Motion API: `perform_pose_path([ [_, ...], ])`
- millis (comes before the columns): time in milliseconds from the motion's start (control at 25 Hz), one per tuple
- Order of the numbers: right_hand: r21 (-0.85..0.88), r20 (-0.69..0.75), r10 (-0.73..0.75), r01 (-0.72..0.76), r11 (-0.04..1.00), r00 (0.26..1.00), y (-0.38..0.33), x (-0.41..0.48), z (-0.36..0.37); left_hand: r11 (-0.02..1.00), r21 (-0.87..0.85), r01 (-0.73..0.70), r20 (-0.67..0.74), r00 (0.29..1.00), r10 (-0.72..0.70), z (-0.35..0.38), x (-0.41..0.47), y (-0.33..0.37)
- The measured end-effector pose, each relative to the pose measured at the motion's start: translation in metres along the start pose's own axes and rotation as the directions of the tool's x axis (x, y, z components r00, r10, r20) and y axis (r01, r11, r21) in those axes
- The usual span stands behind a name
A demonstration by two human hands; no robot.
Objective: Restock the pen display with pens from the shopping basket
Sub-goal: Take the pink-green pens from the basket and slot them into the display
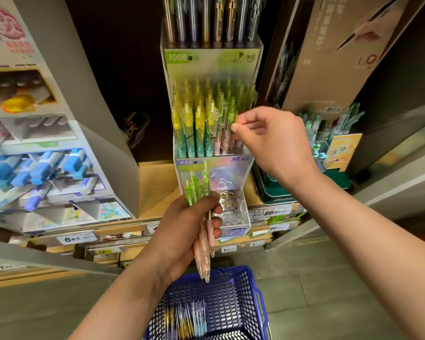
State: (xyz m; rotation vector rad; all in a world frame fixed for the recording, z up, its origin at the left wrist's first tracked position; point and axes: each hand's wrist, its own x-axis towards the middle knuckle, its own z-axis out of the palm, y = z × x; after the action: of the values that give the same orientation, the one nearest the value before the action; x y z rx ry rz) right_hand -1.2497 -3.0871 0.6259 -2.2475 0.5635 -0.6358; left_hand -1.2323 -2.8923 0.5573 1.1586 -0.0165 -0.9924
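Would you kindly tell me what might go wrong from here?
The left hand grips a bundle of pens, tips down; one might slide out toward the basket. The right hand pinches a green-topped pen in the crowded display, so neighbouring pens could get knocked askew.

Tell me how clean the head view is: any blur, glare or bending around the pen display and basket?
Head view: the pen display and the right hand pinching a green-topped pen are sharp and lit; the left hand gripping its bundle of pens is shadowed; the foil panel glares; the loose pens in the basket are smeared; edge shelves bow, wide-angle.
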Motion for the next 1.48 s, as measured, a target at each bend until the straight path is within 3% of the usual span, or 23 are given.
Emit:
perform_pose_path([
  [200,0.049,0.033,0.08,-0.082,0.995,0.996,-0.001,-0.016,-0.001,1.0,-0.006,0.006,0.016,1.0,-0.006,0.005,-0.001,-0.006],
  [280,0.093,0.203,0.152,-0.173,0.98,0.967,-0.005,-0.032,-0.003,1.0,-0.013,-0.019,0.033,0.999,0.02,0.008,-0.001,-0.006],
  [400,0.063,0.467,0.232,-0.294,0.954,0.853,-0.008,-0.056,-0.004,0.998,0.04,-0.05,0.062,0.997,0.048,0.011,-0.004,-0.007],
  [560,0.178,0.53,0.307,-0.459,0.871,0.79,-0.005,-0.063,-0.004,0.988,0.142,-0.067,0.042,0.997,0.062,0.013,-0.009,-0.009],
  [680,0.282,0.54,0.357,-0.564,0.776,0.762,-0.005,-0.061,-0.004,0.989,0.113,-0.093,0.026,0.996,0.09,0.014,-0.01,-0.012],
  [880,0.267,0.42,0.331,-0.464,0.845,0.845,-0.003,-0.063,-0.004,0.979,0.16,-0.125,0.035,0.992,0.121,0.018,-0.01,-0.017],
  [1040,0.355,0.355,0.318,-0.442,0.824,0.879,-0.008,-0.053,-0.013,0.983,0.137,-0.125,0.013,0.992,0.124,0.018,-0.01,-0.015],
  [1200,0.536,0.042,0.267,-0.247,0.807,0.963,-0.015,-0.018,-0.039,0.988,0.118,-0.102,-0.007,0.995,0.103,0.019,-0.012,-0.017],
  [1320,0.457,-0.16,0.169,-0.079,0.886,0.973,-0.017,0.006,-0.051,0.989,0.112,-0.096,-0.001,0.995,0.096,0.02,-0.013,-0.017],
  [1480,0.256,-0.196,0.051,0.001,0.967,0.979,-0.021,0.017,-0.043,0.99,0.103,-0.098,-0.016,0.995,0.1,0.015,-0.013,-0.02],
])
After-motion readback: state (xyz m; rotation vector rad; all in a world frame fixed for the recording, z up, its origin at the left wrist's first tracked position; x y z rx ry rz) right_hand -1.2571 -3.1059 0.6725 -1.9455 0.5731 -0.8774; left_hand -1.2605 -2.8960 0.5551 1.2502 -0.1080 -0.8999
